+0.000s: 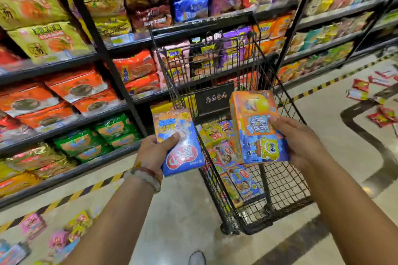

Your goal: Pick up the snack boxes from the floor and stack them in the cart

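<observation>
- Head view: a blue-and-orange snack box is gripped by the left hand, thumb on its face.
- An orange snack box is gripped by the right hand, above the cart.
- More boxes are stacked inside.

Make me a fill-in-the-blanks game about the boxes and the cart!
1. The left hand holds the blue-and-orange cardboard snack box beside the black wire cart, with a beaded ____ on that wrist.
2. The right hand holds the orange-and-blue box showing a yellow cartoon ____.
3. Red packets lie on the ____.

Missing words: bracelet; sponge; floor
</observation>
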